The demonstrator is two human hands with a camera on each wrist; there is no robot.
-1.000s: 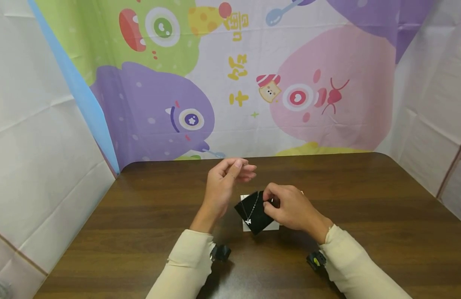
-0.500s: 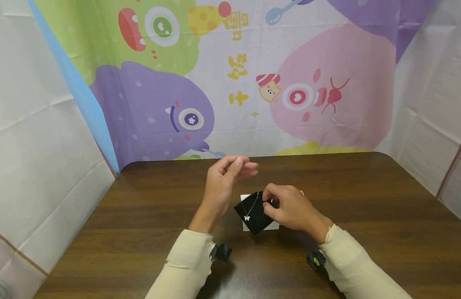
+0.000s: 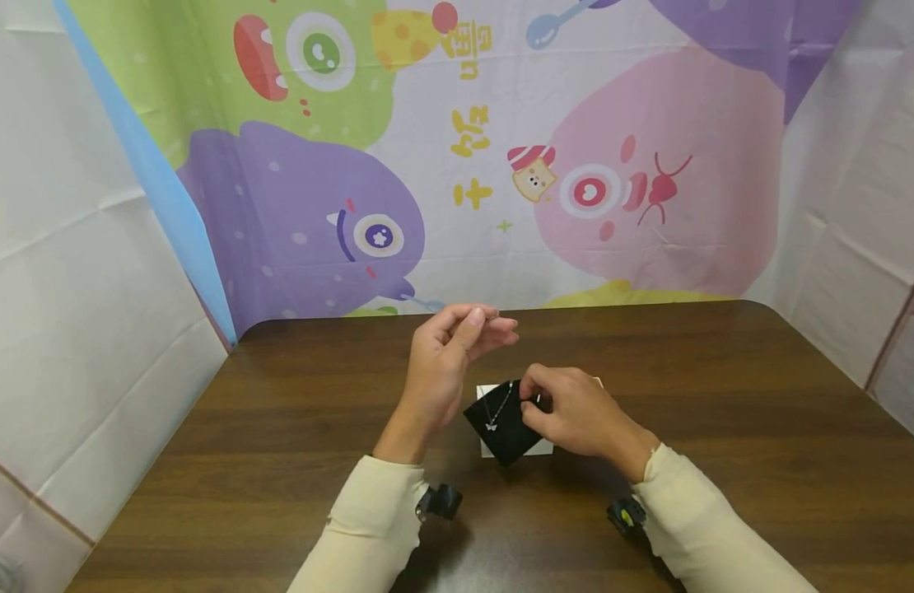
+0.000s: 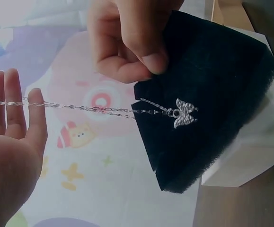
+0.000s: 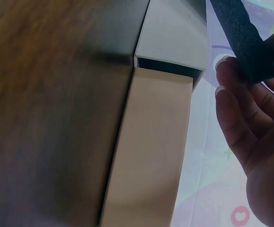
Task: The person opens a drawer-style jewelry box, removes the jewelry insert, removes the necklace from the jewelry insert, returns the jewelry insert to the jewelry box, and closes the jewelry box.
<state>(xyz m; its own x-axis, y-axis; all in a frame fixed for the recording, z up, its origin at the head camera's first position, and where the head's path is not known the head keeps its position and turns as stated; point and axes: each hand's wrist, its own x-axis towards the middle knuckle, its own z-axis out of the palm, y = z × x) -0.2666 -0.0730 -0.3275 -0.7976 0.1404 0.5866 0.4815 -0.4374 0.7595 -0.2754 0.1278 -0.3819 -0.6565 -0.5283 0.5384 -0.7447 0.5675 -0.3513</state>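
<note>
In the head view, my left hand (image 3: 436, 362) is raised and pinches the silver necklace's chain between thumb and forefinger. A butterfly pendant (image 4: 186, 113) hangs from that chain and lies against a black jewelry pad (image 4: 217, 85). The chain crosses the left fingers and runs through notches in the pad's edge. My right hand (image 3: 575, 408) grips the pad by one corner, holding it tilted above a small white box (image 5: 172, 38). From the right wrist, the foam-like edge of the pad shows between thumb and fingers.
A tan box part (image 5: 148, 142) extends from the white box's opening. Both lie on a dark wooden table (image 3: 279, 412). Behind it hangs a printed cloth (image 3: 487, 255) with cartoon figures, and pale cloth (image 3: 94, 247) covers the sides.
My left hand has risen slightly and shifted a little right, drawing the chain. The butterfly pendant has slid a short way up the pad. My right hand stays in place.
</note>
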